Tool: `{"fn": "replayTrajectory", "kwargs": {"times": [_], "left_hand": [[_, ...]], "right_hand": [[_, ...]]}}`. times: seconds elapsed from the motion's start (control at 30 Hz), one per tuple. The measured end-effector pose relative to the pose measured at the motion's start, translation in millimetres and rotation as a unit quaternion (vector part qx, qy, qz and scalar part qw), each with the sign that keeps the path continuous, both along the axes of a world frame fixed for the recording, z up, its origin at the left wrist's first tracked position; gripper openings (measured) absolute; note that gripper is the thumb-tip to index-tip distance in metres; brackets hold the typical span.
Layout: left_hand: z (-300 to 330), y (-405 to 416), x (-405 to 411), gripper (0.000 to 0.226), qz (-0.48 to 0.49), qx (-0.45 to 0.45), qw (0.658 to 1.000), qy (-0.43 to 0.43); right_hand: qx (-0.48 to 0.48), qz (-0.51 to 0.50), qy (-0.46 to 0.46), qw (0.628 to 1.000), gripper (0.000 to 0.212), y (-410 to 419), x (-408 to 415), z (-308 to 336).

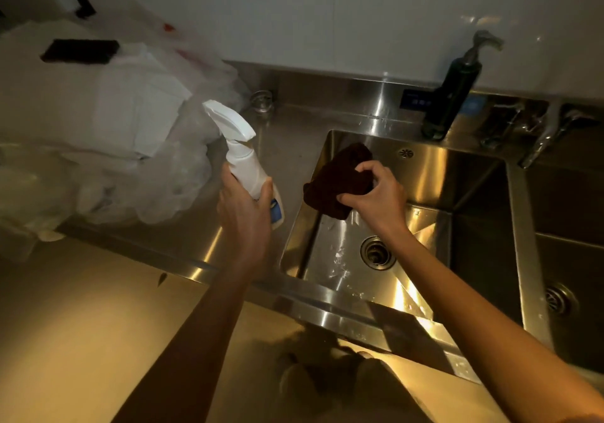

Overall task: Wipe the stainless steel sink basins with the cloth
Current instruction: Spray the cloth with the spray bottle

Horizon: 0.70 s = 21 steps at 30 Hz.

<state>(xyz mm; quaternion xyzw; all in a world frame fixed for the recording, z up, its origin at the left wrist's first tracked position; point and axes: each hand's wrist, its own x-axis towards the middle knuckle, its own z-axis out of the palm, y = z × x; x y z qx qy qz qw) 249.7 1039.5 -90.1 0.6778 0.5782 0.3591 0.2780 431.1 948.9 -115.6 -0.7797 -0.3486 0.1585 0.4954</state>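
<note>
Gripping the dark cloth (336, 182) bunched in curled fingers and thumb, the right hand (376, 190) hangs over the left basin (330, 259), up near its back-left corner. The cloth juts out beyond the fingertips toward the basin's left wall, and it seems poised to press down and start a wiping pass. The left hand (243, 210) wraps round a white spray bottle (243, 161), held upright over the steel counter (287, 134) just left of the sink, likely kept ready for another squirt. Below the right wrist sits the drain (376, 252), with wet streaks glinting beside it. Beyond the fingers stands a dark soap pump (454, 95) against the pale wall. The right basin (562, 259) lies in shadow. Plastic bags (137, 167) crowd the counter, left of the bottle.
</note>
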Motion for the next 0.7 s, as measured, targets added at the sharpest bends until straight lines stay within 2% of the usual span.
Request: {"fn": "replayTrajectory", "kwargs": {"times": [0.3, 0.7], "left_hand": [[-12, 58, -60, 0.071, -0.062, 0.005, 0.998, -0.020], [-30, 82, -94, 0.069, -0.096, -0.002, 0.995, -0.035]], "right_hand": [[-0.012, -0.047, 0.010, 0.999, 0.053, 40, -71, -9], [-0.023, -0.072, 0.026, 0.997, 0.057, 42, -120, -38]]}}
